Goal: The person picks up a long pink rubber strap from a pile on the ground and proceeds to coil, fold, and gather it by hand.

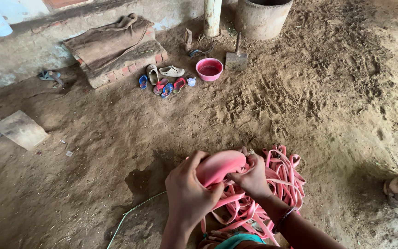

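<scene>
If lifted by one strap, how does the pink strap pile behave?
The strap pile is probably floppy: its loops sag and curl over one another. Likely tangles, since strands interlace, so neighbours may drag along. Probably light, as the straps look thin and flat.

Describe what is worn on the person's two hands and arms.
Both hands are bare, with no gloves or rings visible. The left hand and its forearm carry nothing, and no sleeve shows. The right hand has a thin dark bangle at the wrist, with reddish parts; its forearm is otherwise uncovered.
</scene>
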